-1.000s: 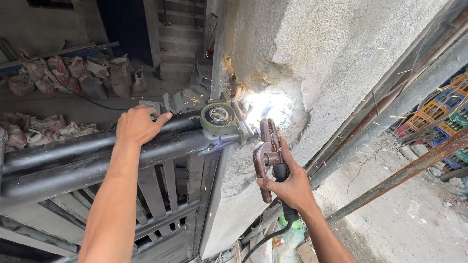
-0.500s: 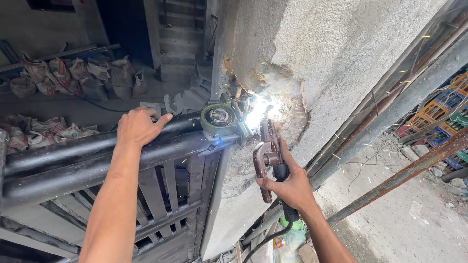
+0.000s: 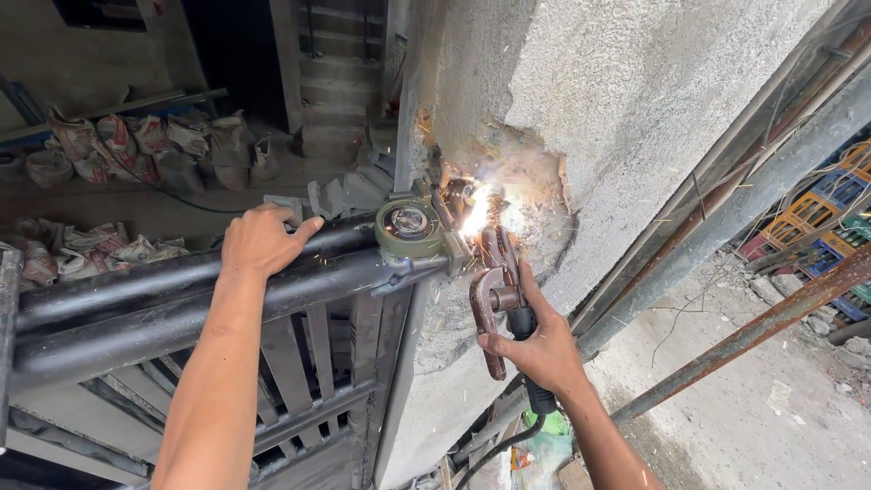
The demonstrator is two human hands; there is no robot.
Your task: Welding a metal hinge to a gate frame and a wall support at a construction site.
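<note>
My left hand (image 3: 261,238) rests with its palm down on the top rail of a black metal gate (image 3: 136,308). At the rail's end sits a round green bearing housing (image 3: 410,227) against a grey plastered wall (image 3: 635,109). My right hand (image 3: 543,349) grips a rusty welding electrode holder (image 3: 493,295), its tip up at the joint between housing and wall. A bright white arc (image 3: 481,207) with small sparks burns there, in a chipped patch of the wall.
A black cable (image 3: 494,449) hangs from the holder. Filled sacks (image 3: 136,150) lie on a ledge behind the gate, near concrete steps (image 3: 336,109). Rusty steel bars (image 3: 744,336) lean at the right, with coloured crates (image 3: 817,227) beyond.
The arc glare has shrunk and now throws sparks. My right hand and the holder have shifted slightly. My left hand has stayed on the rail.
</note>
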